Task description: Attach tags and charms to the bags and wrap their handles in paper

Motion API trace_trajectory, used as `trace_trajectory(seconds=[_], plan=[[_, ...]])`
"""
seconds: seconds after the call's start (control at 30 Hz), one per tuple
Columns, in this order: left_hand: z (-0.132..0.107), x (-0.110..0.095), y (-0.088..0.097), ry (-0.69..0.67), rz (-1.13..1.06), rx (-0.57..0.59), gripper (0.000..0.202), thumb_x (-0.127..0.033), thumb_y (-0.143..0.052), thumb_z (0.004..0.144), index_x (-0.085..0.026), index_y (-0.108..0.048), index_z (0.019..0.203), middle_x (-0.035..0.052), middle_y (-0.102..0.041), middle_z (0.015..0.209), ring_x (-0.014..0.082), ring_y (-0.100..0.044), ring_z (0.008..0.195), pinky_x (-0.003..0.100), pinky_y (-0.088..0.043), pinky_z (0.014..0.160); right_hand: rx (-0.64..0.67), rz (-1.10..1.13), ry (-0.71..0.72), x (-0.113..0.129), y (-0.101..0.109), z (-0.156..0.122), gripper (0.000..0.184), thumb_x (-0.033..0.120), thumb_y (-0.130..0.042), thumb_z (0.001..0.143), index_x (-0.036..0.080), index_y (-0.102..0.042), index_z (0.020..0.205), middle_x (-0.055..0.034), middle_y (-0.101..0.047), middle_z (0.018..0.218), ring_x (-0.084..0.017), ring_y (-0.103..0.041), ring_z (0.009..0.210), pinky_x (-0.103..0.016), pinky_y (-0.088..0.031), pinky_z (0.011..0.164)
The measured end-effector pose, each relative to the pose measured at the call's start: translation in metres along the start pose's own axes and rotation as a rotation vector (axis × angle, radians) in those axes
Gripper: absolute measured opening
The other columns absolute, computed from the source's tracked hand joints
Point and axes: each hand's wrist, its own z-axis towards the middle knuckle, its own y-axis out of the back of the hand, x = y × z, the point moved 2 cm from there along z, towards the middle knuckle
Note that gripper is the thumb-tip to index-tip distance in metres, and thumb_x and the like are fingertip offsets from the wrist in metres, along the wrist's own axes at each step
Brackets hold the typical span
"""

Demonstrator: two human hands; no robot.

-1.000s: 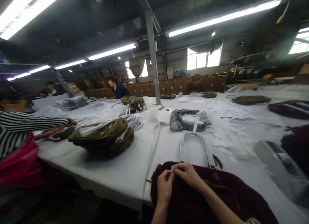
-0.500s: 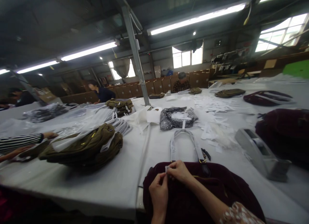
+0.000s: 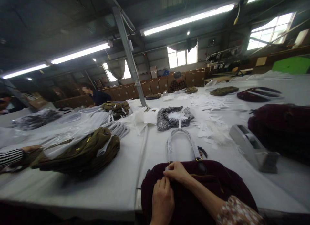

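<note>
A dark maroon handbag (image 3: 230, 186) lies in front of me at the table's edge, its wrapped handles (image 3: 180, 134) stretched away from me. My right hand (image 3: 179, 171) is closed in a pinch over the bag's upper edge, near the base of the left handle. A bit of a small white strip (image 3: 167, 169) shows at its fingertips. Just below, my left hand (image 3: 162, 199) rests against the bag with its fingers curled, its back towards me. Whatever its fingertips grip is hidden. A dark tassel (image 3: 202, 152) hangs by the right handle base.
A grey tape dispenser (image 3: 254, 149) stands right of the bag, beside more maroon bags (image 3: 281, 128). Olive bags (image 3: 79, 154) are stacked at left, near a co-worker's striped sleeve (image 3: 11, 157). Beyond the handles lie a speckled cloth (image 3: 164, 120) and scattered white strips (image 3: 210, 121).
My left hand has turned from a fingertip pinch, its fingers now curled with the back showing. The white strip is more covered by my right fingers. The view has shifted slightly right.
</note>
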Motion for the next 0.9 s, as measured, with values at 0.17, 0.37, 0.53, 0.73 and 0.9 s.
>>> trace_trajectory(seconds=[0.17, 0.37, 0.53, 0.73, 0.9], plan=[[0.007, 0.024, 0.003, 0.401, -0.484, -0.055, 0.036, -0.039, -0.04, 0.087, -0.018, -0.059, 0.11, 0.0076, -0.064, 0.109, 0.0214, -0.058, 0.1, 0.031, -0.044, 0.086, 0.05, -0.002, 0.08, -0.004, -0.001, 0.001, 0.02, 0.03, -0.06, 0.067, 0.012, -0.063, 0.058, 0.001, -0.058, 0.049, -0.007, -0.048, 0.042, -0.017, -0.037, 0.042], [0.018, 0.021, 0.008, 0.385, -0.621, 0.093, 0.036, -0.049, -0.046, 0.082, -0.019, -0.063, 0.089, 0.0032, -0.067, 0.087, 0.0188, -0.059, 0.08, 0.027, -0.044, 0.073, 0.081, 0.004, 0.136, -0.005, 0.005, 0.0, 0.024, 0.034, -0.062, 0.071, 0.012, -0.065, 0.061, 0.0021, -0.056, 0.049, -0.006, -0.044, 0.042, -0.016, -0.034, 0.042], [0.02, 0.018, 0.009, 0.394, -0.666, 0.139, 0.037, -0.051, -0.045, 0.081, -0.017, -0.06, 0.081, 0.0013, -0.063, 0.075, 0.0163, -0.054, 0.069, 0.025, -0.041, 0.063, 0.086, 0.017, 0.166, -0.007, 0.006, 0.001, 0.025, 0.035, -0.064, 0.071, 0.012, -0.066, 0.061, 0.0045, -0.05, 0.047, -0.004, -0.038, 0.042, -0.016, -0.029, 0.041], [0.02, 0.017, 0.012, 0.379, -0.738, 0.151, 0.035, -0.05, -0.047, 0.081, -0.017, -0.059, 0.081, 0.0004, -0.06, 0.076, 0.0157, -0.052, 0.071, 0.023, -0.041, 0.064, 0.056, 0.019, 0.13, -0.011, 0.005, 0.004, 0.032, 0.042, -0.062, 0.071, 0.011, -0.069, 0.066, 0.0012, -0.055, 0.049, -0.006, -0.043, 0.042, -0.016, -0.031, 0.04], [0.02, 0.015, 0.013, 0.36, -0.727, 0.167, 0.04, -0.054, -0.046, 0.079, -0.017, -0.059, 0.081, 0.0006, -0.059, 0.074, 0.0158, -0.052, 0.07, 0.022, -0.042, 0.063, -0.002, 0.015, 0.11, -0.013, 0.005, 0.007, 0.033, 0.043, -0.062, 0.07, 0.011, -0.069, 0.065, 0.0013, -0.054, 0.047, -0.006, -0.043, 0.04, -0.016, -0.031, 0.038]])
